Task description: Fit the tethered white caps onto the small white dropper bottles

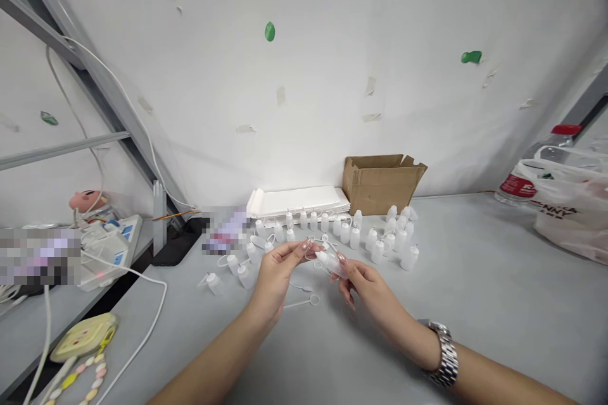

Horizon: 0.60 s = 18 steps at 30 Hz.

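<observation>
Here, in the head view, the person's two hands meet above the grey table (475, 278) at centre frame. The right hand (368, 285), wristwatch (444, 354) on its wrist, pinches a small translucent dropper bottle (330, 261) between thumb and fingertips, nozzle pointing toward 9 o'clock. The left hand (275, 275) is just beside it, thumb and forefinger pressed on a thin cap ring (308, 247) at the nozzle; the other fingers are curled. A loose tether loop (304, 300) lies on the table at 6 o'clock from the hands. A cluster of similar bottles (351, 234) stands at 12 o'clock, some tipped over. Behind them sit a cardboard box (380, 183) and a stack of white sheets (299, 201). At 3 o'clock, well apart, a plastic bag (570, 209) and a water bottle (536, 168).
</observation>
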Each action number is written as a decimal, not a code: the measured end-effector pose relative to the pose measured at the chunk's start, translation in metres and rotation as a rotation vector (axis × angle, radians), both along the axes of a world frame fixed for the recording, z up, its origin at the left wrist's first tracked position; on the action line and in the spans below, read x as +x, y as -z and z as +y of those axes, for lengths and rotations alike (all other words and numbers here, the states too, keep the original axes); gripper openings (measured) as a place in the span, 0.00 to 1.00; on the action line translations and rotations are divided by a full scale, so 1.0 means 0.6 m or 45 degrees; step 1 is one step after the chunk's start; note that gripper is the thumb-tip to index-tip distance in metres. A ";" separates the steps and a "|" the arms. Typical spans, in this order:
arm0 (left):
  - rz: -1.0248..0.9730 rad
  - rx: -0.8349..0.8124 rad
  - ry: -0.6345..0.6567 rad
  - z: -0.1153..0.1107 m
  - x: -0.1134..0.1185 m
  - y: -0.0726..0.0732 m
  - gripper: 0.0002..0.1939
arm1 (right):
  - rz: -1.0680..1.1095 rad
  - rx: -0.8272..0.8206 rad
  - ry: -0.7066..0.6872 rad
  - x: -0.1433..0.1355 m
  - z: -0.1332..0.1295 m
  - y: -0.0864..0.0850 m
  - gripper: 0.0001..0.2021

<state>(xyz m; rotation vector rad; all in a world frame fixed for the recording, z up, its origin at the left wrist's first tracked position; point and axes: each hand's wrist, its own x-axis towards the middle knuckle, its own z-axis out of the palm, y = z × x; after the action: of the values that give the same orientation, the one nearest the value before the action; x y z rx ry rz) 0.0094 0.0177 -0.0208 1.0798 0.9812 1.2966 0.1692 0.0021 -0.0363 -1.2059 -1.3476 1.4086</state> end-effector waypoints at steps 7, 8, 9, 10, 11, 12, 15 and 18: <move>0.043 -0.012 -0.080 -0.003 0.006 0.004 0.10 | -0.012 -0.028 0.018 -0.003 0.001 0.009 0.25; 0.050 -0.012 -0.093 -0.004 0.007 0.005 0.10 | -0.011 -0.026 0.017 -0.002 0.000 0.011 0.25; 0.057 -0.008 -0.108 -0.005 0.009 0.005 0.10 | -0.008 -0.024 0.017 -0.002 0.000 0.013 0.25; 0.067 -0.001 -0.123 -0.006 0.010 0.007 0.10 | -0.005 -0.020 0.015 -0.002 0.000 0.014 0.25; 0.079 0.008 -0.140 -0.007 0.011 0.009 0.10 | -0.004 -0.016 0.014 -0.002 -0.001 0.015 0.25; 0.088 0.017 -0.161 -0.009 0.013 0.011 0.10 | -0.005 -0.012 0.014 -0.003 -0.002 0.016 0.26; 0.093 0.031 -0.217 -0.014 0.018 0.019 0.10 | -0.010 -0.018 0.027 -0.005 -0.005 0.017 0.26; 0.103 0.023 -0.262 -0.019 0.023 0.025 0.11 | -0.004 -0.037 0.036 -0.005 -0.005 0.020 0.26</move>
<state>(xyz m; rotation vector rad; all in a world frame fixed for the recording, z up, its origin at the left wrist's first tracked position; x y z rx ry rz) 0.0234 0.0060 -0.0356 1.0733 1.1674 1.4392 0.1661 -0.0010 -0.0481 -1.2417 -1.3113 1.4110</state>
